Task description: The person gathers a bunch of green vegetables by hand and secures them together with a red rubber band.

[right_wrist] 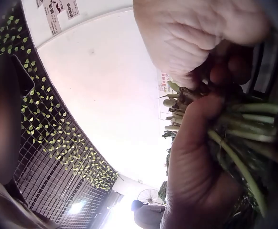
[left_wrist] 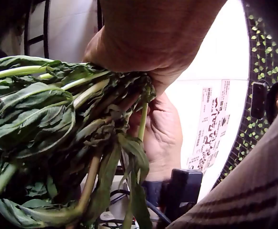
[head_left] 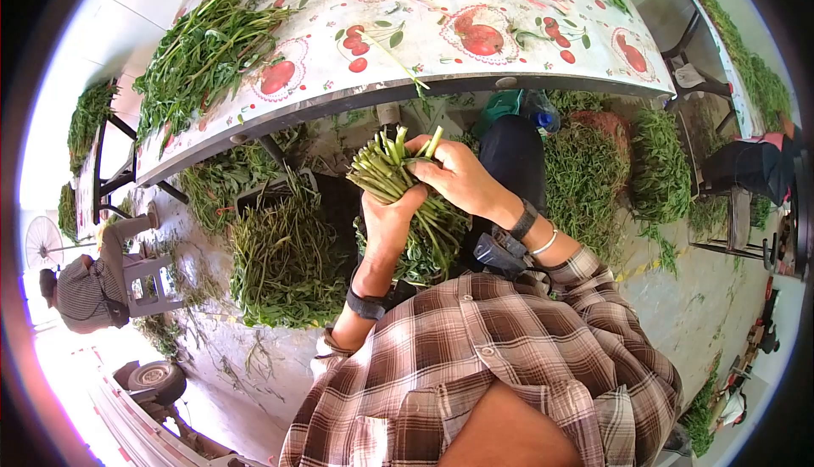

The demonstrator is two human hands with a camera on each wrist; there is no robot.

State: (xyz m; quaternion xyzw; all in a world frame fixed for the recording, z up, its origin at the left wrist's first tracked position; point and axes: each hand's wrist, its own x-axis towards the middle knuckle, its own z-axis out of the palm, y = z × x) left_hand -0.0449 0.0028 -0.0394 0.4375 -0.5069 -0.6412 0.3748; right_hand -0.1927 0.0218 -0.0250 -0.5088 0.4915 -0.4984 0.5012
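Observation:
A thick bundle of leafy green stems (head_left: 381, 170) is held in front of the person's chest, cut ends up, leaves hanging below. The left hand (head_left: 390, 221) grips the bundle from below, its thumb across the stems. At the cut ends, the right hand (head_left: 462, 178) pinches a stem between thumb and fingers. In the left wrist view, wide leaves (left_wrist: 34, 114) spread out beside the left hand (left_wrist: 144, 43). The right wrist view has the right hand (right_wrist: 201, 33) above the left hand (right_wrist: 191, 157), its fingertips partly hidden in shadow.
A table with a fruit-print cloth (head_left: 322, 43) stands ahead, bearing a leafy heap (head_left: 212, 51). Below lies a crate heaped with greens (head_left: 284, 255); more piles (head_left: 585, 187) lie at right. Another person (head_left: 89, 293) is at far left.

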